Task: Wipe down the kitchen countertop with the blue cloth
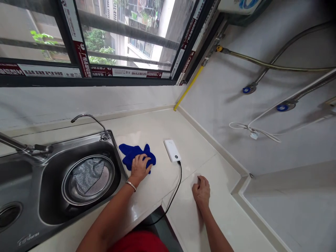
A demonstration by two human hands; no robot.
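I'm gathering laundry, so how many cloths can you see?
2: a crumpled blue cloth under the left hand on the pale counter, and a speckled grey cloth inside the round metal bowl in the steel sink. More could be hidden underneath.

Blue cloth (128, 151): matt fabric. Countertop (149, 190) has smooth, glossy surf.; white device (172, 150), smooth plastic. Sink (49, 190) & bowl (69, 187): metal, w/ shiny finish.
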